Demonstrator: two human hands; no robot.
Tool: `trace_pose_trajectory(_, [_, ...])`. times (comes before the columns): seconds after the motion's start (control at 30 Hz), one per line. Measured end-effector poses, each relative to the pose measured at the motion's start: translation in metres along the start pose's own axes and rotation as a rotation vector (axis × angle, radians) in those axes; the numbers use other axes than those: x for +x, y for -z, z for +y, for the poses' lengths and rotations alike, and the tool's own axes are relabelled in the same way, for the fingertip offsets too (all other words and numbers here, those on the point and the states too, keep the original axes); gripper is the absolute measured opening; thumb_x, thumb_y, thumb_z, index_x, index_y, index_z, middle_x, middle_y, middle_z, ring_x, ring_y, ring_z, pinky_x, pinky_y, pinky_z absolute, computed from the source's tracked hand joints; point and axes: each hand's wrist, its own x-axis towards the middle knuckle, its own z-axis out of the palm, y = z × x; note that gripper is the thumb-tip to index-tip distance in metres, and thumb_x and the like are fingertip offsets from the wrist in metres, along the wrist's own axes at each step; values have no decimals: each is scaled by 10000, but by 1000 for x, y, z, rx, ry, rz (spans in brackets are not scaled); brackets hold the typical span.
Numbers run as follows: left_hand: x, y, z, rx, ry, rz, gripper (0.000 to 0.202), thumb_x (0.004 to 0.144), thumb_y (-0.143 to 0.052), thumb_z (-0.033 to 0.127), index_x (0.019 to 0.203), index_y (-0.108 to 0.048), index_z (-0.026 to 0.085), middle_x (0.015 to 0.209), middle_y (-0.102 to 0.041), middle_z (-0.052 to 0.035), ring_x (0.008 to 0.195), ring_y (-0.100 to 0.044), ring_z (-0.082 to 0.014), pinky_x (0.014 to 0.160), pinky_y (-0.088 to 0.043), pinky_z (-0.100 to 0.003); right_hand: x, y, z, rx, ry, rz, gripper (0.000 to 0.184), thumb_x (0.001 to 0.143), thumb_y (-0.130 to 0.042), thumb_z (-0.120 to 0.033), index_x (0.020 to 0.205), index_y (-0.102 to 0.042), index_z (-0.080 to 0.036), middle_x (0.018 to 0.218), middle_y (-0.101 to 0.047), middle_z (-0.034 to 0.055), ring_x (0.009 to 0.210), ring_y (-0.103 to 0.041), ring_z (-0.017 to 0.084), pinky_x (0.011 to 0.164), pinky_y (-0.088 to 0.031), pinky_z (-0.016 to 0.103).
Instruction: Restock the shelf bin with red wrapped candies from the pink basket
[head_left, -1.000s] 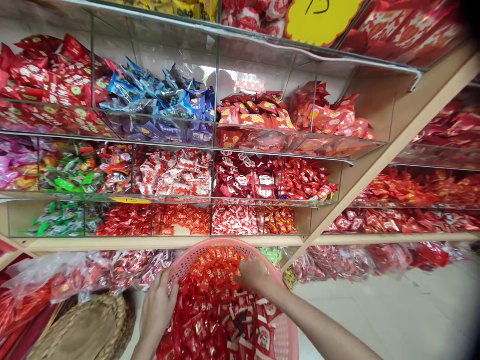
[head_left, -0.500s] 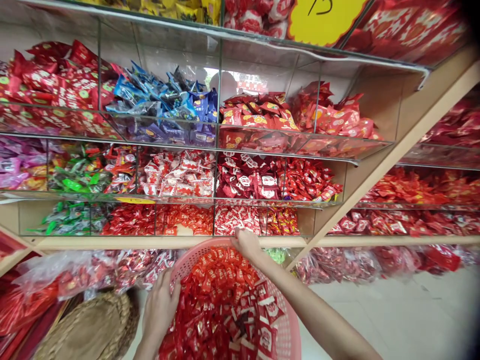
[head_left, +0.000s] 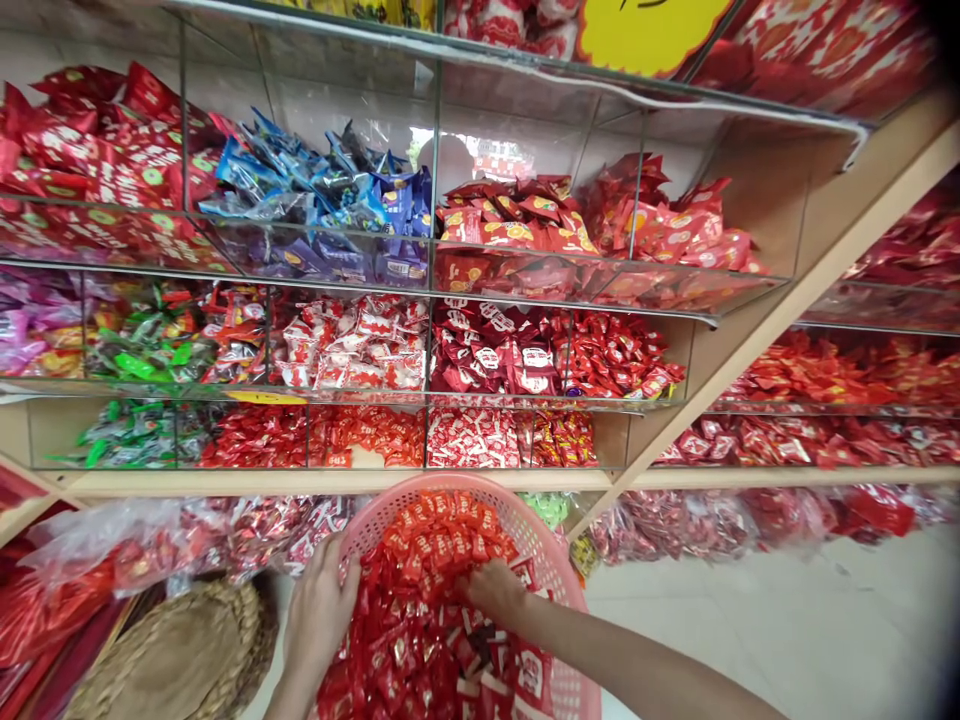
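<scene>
A pink plastic basket with a perforated wall holds many wrapped candies. Orange-red packets lie at its far side, dark red ones at the near left, and red-and-white ones at the right. My left hand grips the basket's left rim, with the thumb on the inner side. Inside the basket, my right hand is lowered onto the candies, its fingers curled together and pointing down. Its fingertips are hidden, so whatever they may hold does not show.
Glass-fronted shelf compartments full of packaged candies rise ahead. Below the wooden ledge lie clear bags of candy. A round woven basket stands at the lower left, and pale floor tiles show at the right.
My right hand has let go of the basket's far rim and come down and nearer, into the candies. My left hand keeps its place on the left rim.
</scene>
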Motion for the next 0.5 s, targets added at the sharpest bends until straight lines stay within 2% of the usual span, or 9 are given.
trace_pose_trajectory(0.17, [0, 1, 0, 5, 19, -14, 370, 878, -333, 331, 1171, -499, 179, 1177, -591, -94, 980, -614, -219, 820, -482, -338, 2, 5, -3, -30, 1, -8, 213, 782, -550, 2, 859, -685, -144, 806, -720, 81, 754, -687, 193, 577, -516, 245])
trace_pose_trajectory(0.37, [0, -1, 0, -22, 14, 4, 373, 876, -333, 336, 1165, -509, 179, 1167, -591, -96, 987, -608, -220, 823, -481, -336, -8, 4, 2, 52, -11, 10, 208, 785, -530, -13, 772, -685, -152, 767, -713, 90, 736, -674, 175, 594, -488, 230])
trace_pose_trajectory(0.5, [-1, -1, 0, -25, 21, 11, 378, 872, -339, 327, 1180, -507, 184, 1180, -586, -95, 983, -606, -220, 822, -479, -342, -20, 25, 22, 205, -17, 41, 170, 790, -521, -74, 770, -670, -151, 789, -707, 88, 758, -654, 182, 629, -463, 237])
